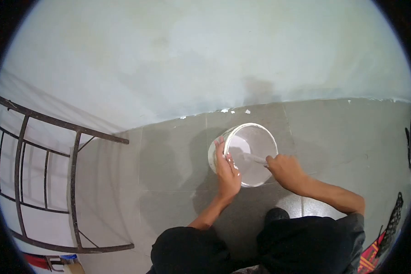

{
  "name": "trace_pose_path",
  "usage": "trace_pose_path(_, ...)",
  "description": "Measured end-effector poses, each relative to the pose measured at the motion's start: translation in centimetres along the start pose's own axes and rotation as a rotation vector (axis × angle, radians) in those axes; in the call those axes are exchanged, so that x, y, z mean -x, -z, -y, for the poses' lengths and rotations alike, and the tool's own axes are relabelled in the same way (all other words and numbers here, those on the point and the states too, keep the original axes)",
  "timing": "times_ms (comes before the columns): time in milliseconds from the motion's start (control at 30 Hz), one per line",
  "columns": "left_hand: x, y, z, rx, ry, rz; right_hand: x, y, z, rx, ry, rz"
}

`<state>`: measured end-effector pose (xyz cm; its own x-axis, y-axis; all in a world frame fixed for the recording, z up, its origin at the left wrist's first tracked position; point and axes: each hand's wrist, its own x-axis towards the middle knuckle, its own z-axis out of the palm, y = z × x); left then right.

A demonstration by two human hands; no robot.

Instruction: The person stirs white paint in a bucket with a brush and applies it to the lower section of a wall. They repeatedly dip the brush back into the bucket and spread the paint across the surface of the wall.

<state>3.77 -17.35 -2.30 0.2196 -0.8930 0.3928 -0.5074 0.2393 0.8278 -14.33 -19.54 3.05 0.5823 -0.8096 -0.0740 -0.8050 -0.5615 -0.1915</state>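
Note:
A white bucket [272,137] stands on the tiled floor, its mouth facing me at a slight tilt, with pale paint-like material [239,144] inside. My left hand [227,169] grips the bucket's left side at the rim, and white smears mark its fingers. Closed around the end of a pale stick-like tool [255,158], my right hand [285,171] is at the rim's right side. The tool reaches down into the bucket; its far end is unclear, so I cannot tell its exact kind.
A dark metal ladder-like frame [75,182] stands on the left. Behind the bucket rises a pale wall [192,55], with white flakes [224,110] along its foot. Red patterned cloth [371,255] lies at lower right. My dark-clothed knees [189,249] are close in front.

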Motion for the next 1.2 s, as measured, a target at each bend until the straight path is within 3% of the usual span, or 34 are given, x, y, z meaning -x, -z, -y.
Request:
trace_pose_path(300, 0.1, -0.2, 1.2, 0.029, 0.045, -0.033, 2.8, 2.1, -2.9, -0.342, -0.149, -0.112)
trace_pose_path(600, 0.3, -2.7, -0.3, -0.065, -0.070, -0.093, -0.9, -4.8, -1.5, -0.138, -0.134, -0.169)
trace_pose_path(800, -0.1, -1.9, -0.1, -0.017, -0.002, -0.108, -2.6, -8.1, -1.2, -0.116, -0.092, -0.157)
trace_pose_path(1000, -0.9, -0.8, 1.2, 0.013, -0.114, -0.035, -2.5, -5.1, 0.5, -0.104, -0.200, -0.129)
trace_pose_path(1100, -1.5, -1.0, 1.1, 0.068, -0.023, -0.100, -0.5, -1.2, 1.4, -0.137, -0.309, -0.083)
trace_pose_path(1200, -2.9, -0.9, 1.7, 0.074, 0.113, -0.093, 0.9, 2.0, 1.8, -0.253, -0.303, -0.172)
